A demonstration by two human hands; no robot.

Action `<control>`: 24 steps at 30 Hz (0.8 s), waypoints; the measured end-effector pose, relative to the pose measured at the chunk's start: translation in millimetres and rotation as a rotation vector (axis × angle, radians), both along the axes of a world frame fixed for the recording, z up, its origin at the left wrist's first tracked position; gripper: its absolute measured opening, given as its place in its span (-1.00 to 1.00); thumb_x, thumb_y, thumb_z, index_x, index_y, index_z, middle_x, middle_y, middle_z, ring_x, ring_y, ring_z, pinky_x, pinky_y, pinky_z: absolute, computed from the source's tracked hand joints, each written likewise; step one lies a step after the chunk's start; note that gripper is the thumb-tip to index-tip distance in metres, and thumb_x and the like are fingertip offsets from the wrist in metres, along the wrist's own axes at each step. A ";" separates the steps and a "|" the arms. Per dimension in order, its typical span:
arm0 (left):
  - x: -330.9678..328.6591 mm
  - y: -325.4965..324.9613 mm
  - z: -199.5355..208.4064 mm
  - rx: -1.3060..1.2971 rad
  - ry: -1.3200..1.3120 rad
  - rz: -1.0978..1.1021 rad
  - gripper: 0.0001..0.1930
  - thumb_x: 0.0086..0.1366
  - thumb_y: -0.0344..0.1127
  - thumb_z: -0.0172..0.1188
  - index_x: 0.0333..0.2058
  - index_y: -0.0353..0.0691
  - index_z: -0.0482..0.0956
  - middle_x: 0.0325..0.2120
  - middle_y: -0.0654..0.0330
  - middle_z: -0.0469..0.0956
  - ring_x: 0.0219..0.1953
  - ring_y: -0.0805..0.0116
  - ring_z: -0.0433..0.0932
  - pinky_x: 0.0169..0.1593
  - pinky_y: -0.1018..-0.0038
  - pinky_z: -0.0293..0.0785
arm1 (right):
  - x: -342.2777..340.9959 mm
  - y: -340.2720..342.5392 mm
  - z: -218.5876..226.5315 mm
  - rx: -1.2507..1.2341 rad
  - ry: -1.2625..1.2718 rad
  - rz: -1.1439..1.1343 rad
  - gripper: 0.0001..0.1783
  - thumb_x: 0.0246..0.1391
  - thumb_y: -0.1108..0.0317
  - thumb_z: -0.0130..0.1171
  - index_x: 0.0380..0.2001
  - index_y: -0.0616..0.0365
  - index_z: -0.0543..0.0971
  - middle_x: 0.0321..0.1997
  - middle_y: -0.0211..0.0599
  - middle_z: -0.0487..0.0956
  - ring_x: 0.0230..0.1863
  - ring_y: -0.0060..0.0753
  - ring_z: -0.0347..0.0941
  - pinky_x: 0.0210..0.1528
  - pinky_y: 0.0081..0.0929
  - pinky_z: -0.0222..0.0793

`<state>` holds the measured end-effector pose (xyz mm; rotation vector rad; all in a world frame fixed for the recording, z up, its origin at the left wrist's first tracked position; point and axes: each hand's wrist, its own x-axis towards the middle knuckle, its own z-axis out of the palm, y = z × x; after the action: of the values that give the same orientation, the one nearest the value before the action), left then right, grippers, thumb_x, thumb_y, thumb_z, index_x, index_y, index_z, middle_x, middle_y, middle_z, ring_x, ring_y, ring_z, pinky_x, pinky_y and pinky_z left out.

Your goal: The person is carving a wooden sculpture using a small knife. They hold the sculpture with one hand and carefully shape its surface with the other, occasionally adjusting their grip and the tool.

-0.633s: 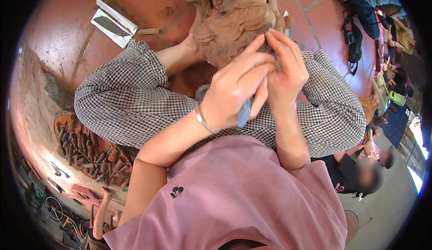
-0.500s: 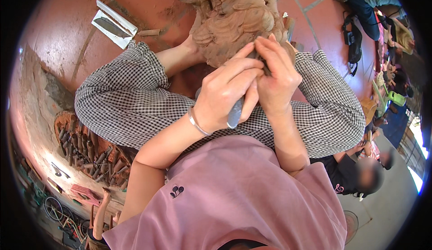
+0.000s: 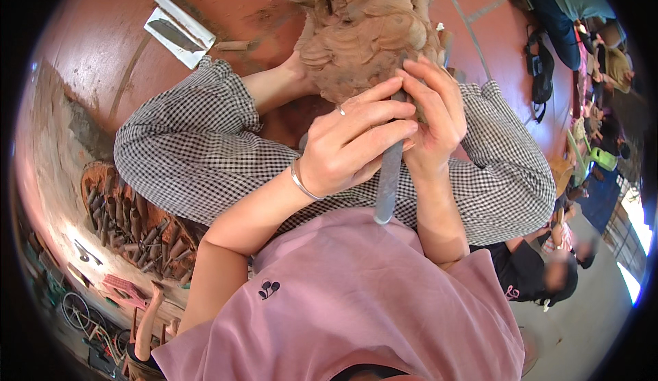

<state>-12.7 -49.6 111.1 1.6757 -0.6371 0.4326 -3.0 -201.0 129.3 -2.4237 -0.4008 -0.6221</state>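
A brown carved figure (image 3: 367, 38) with folds and rough, uncut-looking patches stands between my legs at the top of the view. Fingers of my left hand (image 3: 356, 134), with a bracelet at the wrist, close round a flat grey metal carving tool (image 3: 389, 185). Its rounded end points down toward my shirt, while its upper part runs between my two hands beside the figure's lower right side. My right hand (image 3: 433, 110) is curled against the tool's upper part, fingertips close to the figure. The tool's far tip is hidden.
On the red tiled floor at left lie a white open case or sheet with a dark blade-like piece (image 3: 175, 34) and a small wooden piece (image 3: 235, 45). Several wooden-handled tools (image 3: 137, 223) fill a tray by my left knee. A black bag (image 3: 540, 72) and other people are at right.
The tool has swung more upright and more of its length shows below my left hand. My left fingers have straightened somewhat, and both hands have shifted slightly right.
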 end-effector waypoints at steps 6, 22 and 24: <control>9.8 16.7 4.7 -0.295 0.447 0.168 -0.82 0.13 -0.44 0.34 -0.28 -0.29 0.61 -0.46 0.21 0.62 -0.48 0.44 0.58 -0.43 0.56 0.47 | -11.3 17.1 10.2 0.197 0.279 0.158 -0.82 -0.13 0.59 0.29 -0.36 0.26 0.64 -0.41 -0.25 0.61 -0.43 -0.27 0.49 -0.36 -0.46 0.40; 167.3 204.2 -185.2 -0.598 0.900 1.210 -0.76 0.29 -0.39 -0.03 -0.21 -0.35 0.59 -0.37 0.02 0.62 -0.31 0.21 0.59 -0.16 0.33 0.49 | -11.6 26.5 4.0 0.295 0.483 0.142 -0.87 0.15 0.55 0.14 -0.24 0.31 0.62 -0.48 -0.24 0.60 -0.46 -0.45 0.54 -0.39 -0.58 0.39; 174.2 219.5 -189.8 -0.236 1.140 1.164 -0.69 0.19 -0.31 0.03 -0.15 -0.28 0.63 -0.16 -0.11 0.62 -0.03 -0.06 0.57 0.04 0.22 0.44 | -9.8 23.6 2.6 0.284 0.458 0.137 -0.87 0.14 0.56 0.14 -0.26 0.32 0.62 -0.49 -0.23 0.60 -0.47 -0.42 0.54 -0.39 -0.56 0.39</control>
<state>161.5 169.9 -78.7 1.5916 1.2282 0.2428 -12.8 -177.4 131.8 -2.1567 -0.2609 -0.0484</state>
